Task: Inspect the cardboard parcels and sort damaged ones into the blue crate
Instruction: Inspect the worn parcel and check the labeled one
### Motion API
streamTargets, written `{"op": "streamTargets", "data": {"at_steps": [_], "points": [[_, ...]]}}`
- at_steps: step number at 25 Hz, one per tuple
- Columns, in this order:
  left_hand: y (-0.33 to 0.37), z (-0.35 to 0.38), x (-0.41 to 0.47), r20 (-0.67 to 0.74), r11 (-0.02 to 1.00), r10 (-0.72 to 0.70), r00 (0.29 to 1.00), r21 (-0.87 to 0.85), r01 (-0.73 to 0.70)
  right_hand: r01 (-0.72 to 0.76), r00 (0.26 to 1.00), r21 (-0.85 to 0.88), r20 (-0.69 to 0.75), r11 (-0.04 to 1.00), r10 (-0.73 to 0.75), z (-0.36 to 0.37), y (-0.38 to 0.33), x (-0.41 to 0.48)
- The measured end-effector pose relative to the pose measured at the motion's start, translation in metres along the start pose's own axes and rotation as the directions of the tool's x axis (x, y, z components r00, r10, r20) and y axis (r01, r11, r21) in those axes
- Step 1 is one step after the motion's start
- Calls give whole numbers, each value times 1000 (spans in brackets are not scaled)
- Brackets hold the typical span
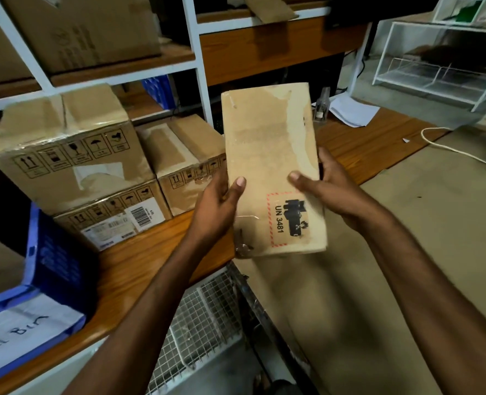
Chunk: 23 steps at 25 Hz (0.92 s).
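Above the bench edge, the flat parcel [270, 155]: held clear of the wooden bench [139, 260], with its broad face tilted toward my camera so I can read the surface.
Left hand [222, 206]: grips the parcel's left edge, thumb on the front and fingers behind. This side hold leaves the face uncovered.
Right hand [321, 189]: grips the right edge the same way, thumb laid across the front just above the UN 3481 label [289, 219].
Parcel condition: I see peeled, scuffed patches near the top and a crumpled lower-left corner with loose tape. I judge it a likely reject, though the back is hidden from me.
Blue crate [53, 260]: at my lower left, just beside the stacked parcels and near the left arm, with a paper sign on its front. That puts it handy for a short swing over, I reckon.
Stacked parcels [73, 166]: set against the shelving, apart from the one in hand. I take them as the queue.
Step in hand: inspection, I judge, with sorting not yet begun.
Risk: with only an edge grip on a thin parcel, it could bow or slip once one hand lets go.
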<state>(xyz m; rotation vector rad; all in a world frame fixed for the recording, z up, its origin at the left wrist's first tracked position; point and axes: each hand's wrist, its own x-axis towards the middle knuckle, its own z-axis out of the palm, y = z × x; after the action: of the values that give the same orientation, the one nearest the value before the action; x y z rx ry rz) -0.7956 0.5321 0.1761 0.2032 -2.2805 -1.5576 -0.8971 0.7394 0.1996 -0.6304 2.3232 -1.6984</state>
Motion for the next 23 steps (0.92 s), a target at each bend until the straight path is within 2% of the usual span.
{"op": "streamTargets", "data": {"at_steps": [2, 5, 9, 12, 15, 18, 20, 23], "points": [[-1, -2, 1, -44, 1000, 2, 999, 6, -2, 18, 999, -13, -28, 1000, -19, -2, -1, 2], [-4, -7, 3, 9, 997, -71, 997, -38, 71, -19, 1000, 60, 8, 998, 18, -9, 5, 3], [-6, -7, 3, 64, 972, -127, 990, -190, 137, 5, 976, -15, -216, 1000, -8, -10, 12, -2], [-2, 3, -1, 7, 981, -108, 994, -159, 107, -12, 986, 37, -165, 999, 18, 1, 14, -3], [0, 8, 1, -94, 991, -94, 991, -99, 85, 2, 960, -20, -279, 1000, -8, 11, 12, -1], [2, 12, 1, -50, 998, -40, 998, 37, 42, -56, 968, -119, -251, 991, 24, 20, 9, -7], [7, 11, 1, -51, 998, -32, 998, 46, 34, -55, 963, -156, -270, 986, 12, 18, 6, -3], [3, 0, 1, 67, 998, -46, 997, 41, 44, -48, 995, -97, -91, 994, 39, 13, 6, -7]]}}
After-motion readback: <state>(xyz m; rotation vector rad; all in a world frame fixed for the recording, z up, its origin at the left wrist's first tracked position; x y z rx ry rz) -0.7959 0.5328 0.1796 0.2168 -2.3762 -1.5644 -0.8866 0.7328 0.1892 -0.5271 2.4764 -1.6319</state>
